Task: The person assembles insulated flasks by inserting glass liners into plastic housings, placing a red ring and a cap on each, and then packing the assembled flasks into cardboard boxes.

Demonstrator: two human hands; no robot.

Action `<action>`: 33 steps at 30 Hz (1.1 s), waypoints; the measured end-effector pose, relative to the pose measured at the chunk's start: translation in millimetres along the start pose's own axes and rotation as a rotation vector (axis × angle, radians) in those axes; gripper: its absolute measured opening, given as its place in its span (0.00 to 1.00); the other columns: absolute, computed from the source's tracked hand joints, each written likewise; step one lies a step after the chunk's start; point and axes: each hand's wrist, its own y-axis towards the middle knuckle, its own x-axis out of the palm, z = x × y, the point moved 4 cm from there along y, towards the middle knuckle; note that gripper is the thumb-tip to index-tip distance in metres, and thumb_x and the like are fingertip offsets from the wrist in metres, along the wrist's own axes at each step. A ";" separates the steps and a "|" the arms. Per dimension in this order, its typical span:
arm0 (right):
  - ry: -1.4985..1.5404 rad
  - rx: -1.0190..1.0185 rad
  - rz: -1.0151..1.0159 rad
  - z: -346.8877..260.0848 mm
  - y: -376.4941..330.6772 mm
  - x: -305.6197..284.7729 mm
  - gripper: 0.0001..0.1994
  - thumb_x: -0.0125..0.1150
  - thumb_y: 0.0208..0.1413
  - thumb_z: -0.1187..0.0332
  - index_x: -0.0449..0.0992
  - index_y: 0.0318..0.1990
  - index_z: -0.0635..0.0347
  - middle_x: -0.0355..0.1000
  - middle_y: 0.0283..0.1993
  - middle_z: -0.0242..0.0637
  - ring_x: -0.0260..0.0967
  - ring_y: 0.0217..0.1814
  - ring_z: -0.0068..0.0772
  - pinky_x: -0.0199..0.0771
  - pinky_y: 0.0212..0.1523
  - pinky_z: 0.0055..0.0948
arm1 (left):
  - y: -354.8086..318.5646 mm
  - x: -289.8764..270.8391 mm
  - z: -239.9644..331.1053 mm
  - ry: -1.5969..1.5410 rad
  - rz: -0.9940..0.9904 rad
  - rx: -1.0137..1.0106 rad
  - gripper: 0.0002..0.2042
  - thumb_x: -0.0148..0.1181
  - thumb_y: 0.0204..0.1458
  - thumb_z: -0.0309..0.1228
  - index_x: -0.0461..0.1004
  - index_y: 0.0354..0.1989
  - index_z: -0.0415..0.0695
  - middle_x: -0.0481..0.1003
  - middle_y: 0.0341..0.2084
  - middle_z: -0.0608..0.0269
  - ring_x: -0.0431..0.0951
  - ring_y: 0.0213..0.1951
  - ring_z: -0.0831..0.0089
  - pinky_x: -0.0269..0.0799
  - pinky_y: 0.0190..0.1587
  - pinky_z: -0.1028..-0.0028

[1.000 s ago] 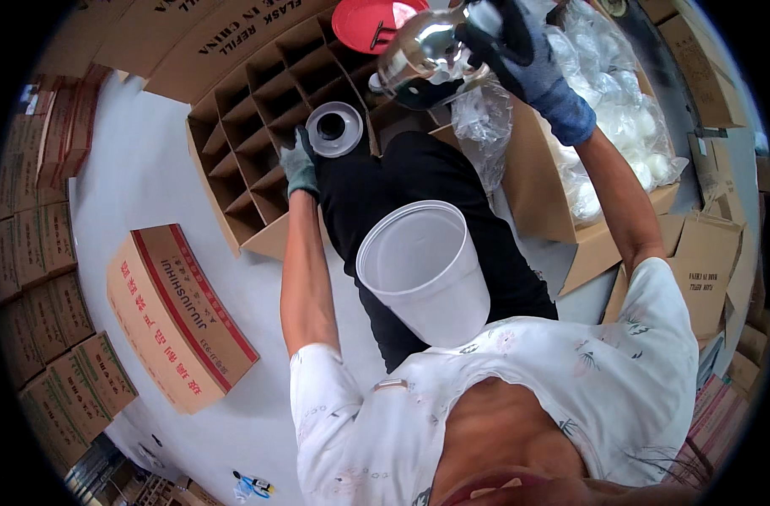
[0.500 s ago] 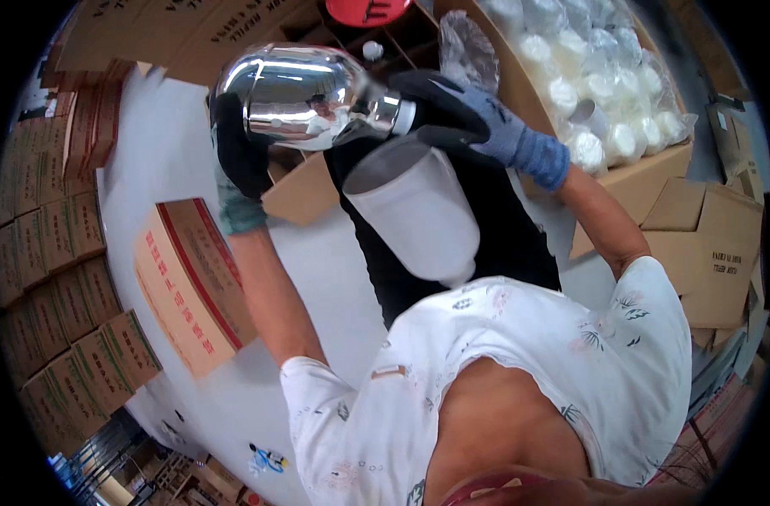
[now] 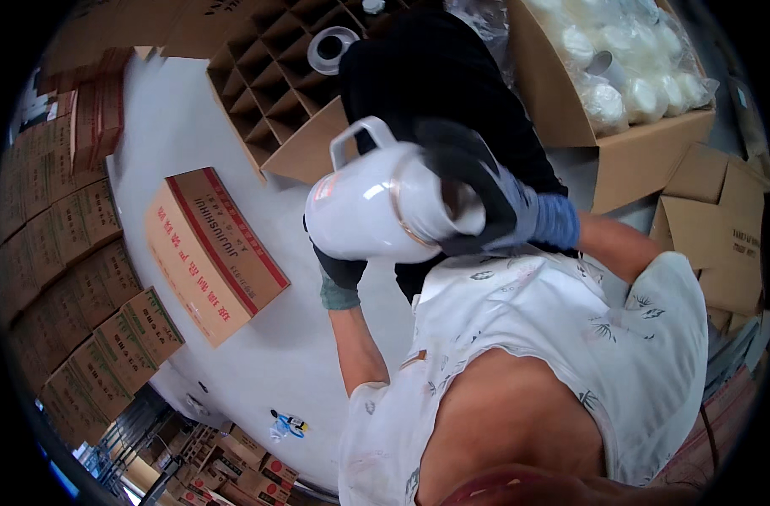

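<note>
White jug point(image 3: 364, 207) is hovering sideways over the lap point(image 3: 465, 80)!
Left hand point(image 3: 343, 270), partly hidden, is cupping the base end, seemingly bearing weight; right hand point(image 3: 496, 196) is wrapping round the mouth end, probably steadying it.

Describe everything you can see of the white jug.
The white jug looks like glossy plastic, with a rounded body, a looped white handle on its upper side, a thin gold-coloured band near the neck and a faint reddish mark. It is tipped on its side before the white shirt, mouth toward picture right. The left grip holds its base end; the blurred right grip is at the mouth.
</note>
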 end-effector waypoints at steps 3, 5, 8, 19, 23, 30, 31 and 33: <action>0.099 -0.101 -0.061 -2.6 59.7 -12.1 0.44 0.75 0.36 0.61 0.56 0.62 0.59 0.59 0.60 0.44 0.57 0.63 0.44 0.59 0.62 0.38 | 3.5 2.0 -28.7 0.305 -0.210 0.187 0.31 0.68 0.38 0.28 0.64 0.55 0.45 0.65 0.56 0.55 0.65 0.57 0.63 0.63 0.57 0.65; 0.092 -0.115 -0.137 -5.3 79.3 -21.0 0.46 0.76 0.35 0.62 0.55 0.63 0.58 0.61 0.59 0.44 0.60 0.61 0.42 0.60 0.62 0.36 | 8.6 10.4 -27.3 0.578 -0.228 0.341 0.32 0.68 0.40 0.30 0.62 0.57 0.46 0.66 0.55 0.57 0.66 0.56 0.64 0.62 0.58 0.64; 0.247 -0.175 -0.195 -5.5 96.4 -20.0 0.49 0.76 0.34 0.58 0.53 0.64 0.56 0.62 0.59 0.43 0.61 0.60 0.40 0.61 0.62 0.38 | 13.3 18.8 -71.7 -0.053 -0.265 -0.008 0.33 0.68 0.41 0.33 0.61 0.58 0.46 0.66 0.55 0.59 0.66 0.56 0.65 0.61 0.59 0.65; -0.260 -0.137 0.216 -15.6 114.9 -46.1 0.39 0.75 0.31 0.55 0.66 0.54 0.59 0.69 0.49 0.39 0.68 0.49 0.40 0.67 0.51 0.37 | 6.9 68.9 -55.6 -0.318 0.073 -0.095 0.27 0.61 0.49 0.39 0.63 0.58 0.47 0.67 0.54 0.58 0.65 0.57 0.63 0.60 0.59 0.62; -0.036 -0.166 0.331 -13.0 113.5 -46.4 0.36 0.76 0.32 0.53 0.68 0.48 0.64 0.71 0.43 0.44 0.72 0.44 0.41 0.73 0.48 0.35 | 16.6 79.7 -50.8 -0.385 0.109 -0.162 0.26 0.60 0.49 0.38 0.63 0.57 0.45 0.68 0.53 0.58 0.66 0.55 0.64 0.62 0.57 0.63; 0.069 -0.311 0.296 -23.4 99.8 -53.7 0.26 0.66 0.47 0.61 0.66 0.52 0.63 0.68 0.48 0.44 0.69 0.46 0.39 0.69 0.48 0.35 | 30.9 79.4 -44.0 -0.438 0.132 -0.251 0.25 0.58 0.51 0.37 0.63 0.57 0.43 0.69 0.50 0.58 0.68 0.52 0.66 0.65 0.54 0.65; 0.098 -0.334 0.286 -23.3 96.8 -54.8 0.23 0.63 0.51 0.62 0.66 0.53 0.62 0.67 0.49 0.44 0.69 0.46 0.39 0.68 0.48 0.35 | 35.2 77.7 -43.1 -0.449 0.138 -0.267 0.25 0.58 0.51 0.37 0.63 0.57 0.42 0.69 0.50 0.58 0.69 0.52 0.67 0.65 0.54 0.65; 0.108 -0.336 0.284 -20.1 91.5 -58.5 0.26 0.66 0.47 0.62 0.66 0.52 0.62 0.68 0.49 0.44 0.69 0.47 0.39 0.68 0.49 0.35 | 45.6 73.8 -41.2 -0.484 0.130 -0.313 0.25 0.57 0.51 0.36 0.63 0.57 0.42 0.70 0.49 0.58 0.69 0.51 0.67 0.66 0.53 0.66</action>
